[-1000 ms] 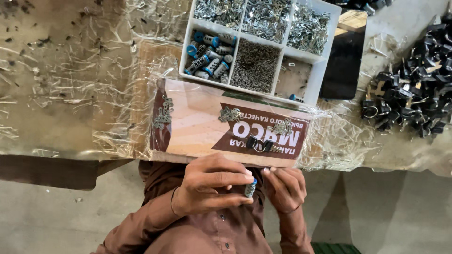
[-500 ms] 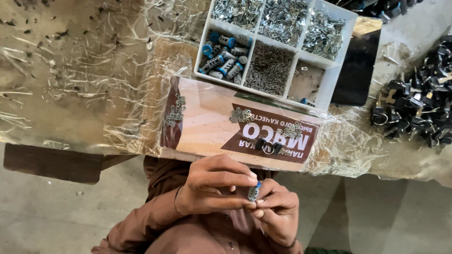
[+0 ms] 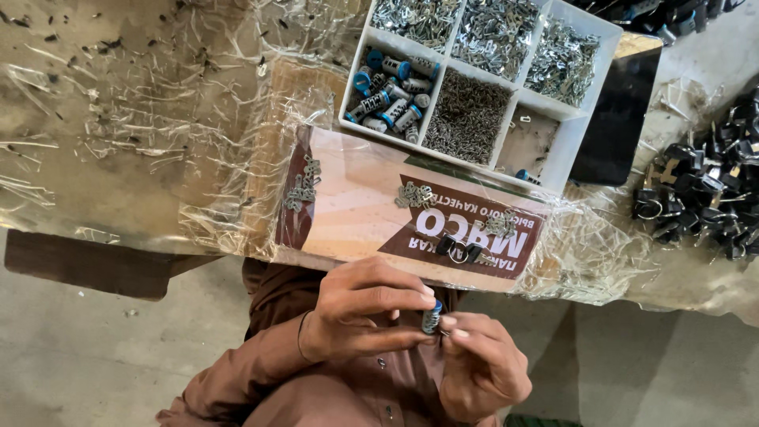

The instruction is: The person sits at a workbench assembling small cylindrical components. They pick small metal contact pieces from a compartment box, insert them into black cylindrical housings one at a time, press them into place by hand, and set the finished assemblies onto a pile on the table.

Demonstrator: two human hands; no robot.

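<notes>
Left hand pinches a small metal cylinder with a blue end cap, fingers closed on it, below the near edge of the worktop. Right hand meets the cylinder from below, fingertips touching it; its grip is partly hidden. Beyond the cylinder lies a plastic-wrapped cardboard sheet, then a white compartment tray. Dark parts to its right are cut off.
</notes>
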